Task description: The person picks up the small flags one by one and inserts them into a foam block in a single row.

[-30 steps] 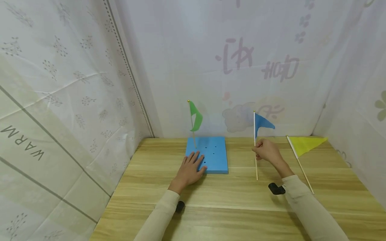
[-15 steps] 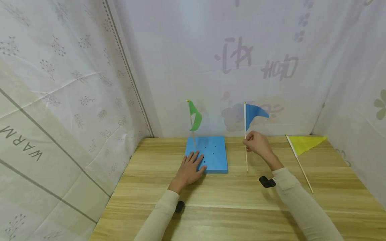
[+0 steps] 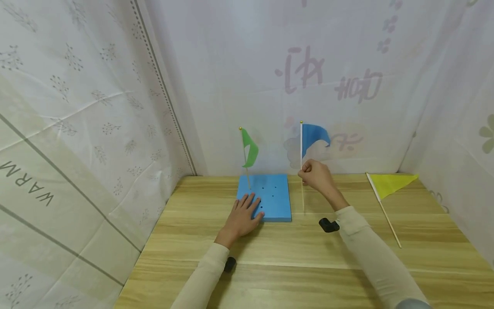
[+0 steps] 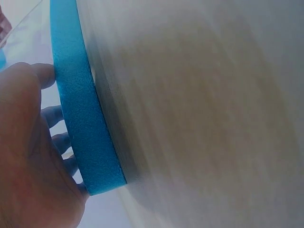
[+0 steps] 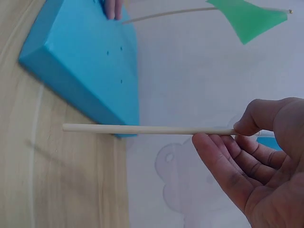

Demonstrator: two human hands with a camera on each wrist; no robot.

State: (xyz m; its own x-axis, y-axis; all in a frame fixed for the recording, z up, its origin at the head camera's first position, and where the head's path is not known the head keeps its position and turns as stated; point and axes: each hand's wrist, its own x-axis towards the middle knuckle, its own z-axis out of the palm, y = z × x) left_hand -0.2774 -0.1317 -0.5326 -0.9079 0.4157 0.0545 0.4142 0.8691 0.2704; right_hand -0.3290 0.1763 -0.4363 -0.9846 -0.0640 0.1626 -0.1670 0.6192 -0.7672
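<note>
- Blue flag (image 3: 314, 135): held in the air just to the right of the block, nearly upright, cloth at the top. Its stick (image 5: 156, 129) ends freely above the table and enters no hole, so its placing appears under way but unfinished.
- Right hand (image 3: 317, 175): thumb and fingertips pinch the stick below the cloth; the right wrist view shows the bare lower length extending beyond the grip.
- Block (image 3: 281, 210): flat, blue, lying on the table. Several small dark holes (image 3: 272, 196) show in its top, with no stick in them; whether others lie beneath the fingers cannot be told.
- Left hand (image 3: 244, 216): fingers extended and spread across the near left part of the block, resting on its top and gripping no flag; it probably serves to steady the block.
- Green flag (image 3: 252, 155): its stick stands in the block toward the far left, leaning slightly, the cloth curled. This part of the work may be judged complete.
- Yellow flag (image 3: 391, 185): lies on the table, well to the right of the block, touched by neither hand. If all the flags belong in the block, this one remains to be done.
- Table (image 3: 293, 285): wood-grained, beneath the block and the yellow flag.
- Curtain (image 3: 227, 64): pale and printed, hanging behind the table.
</note>
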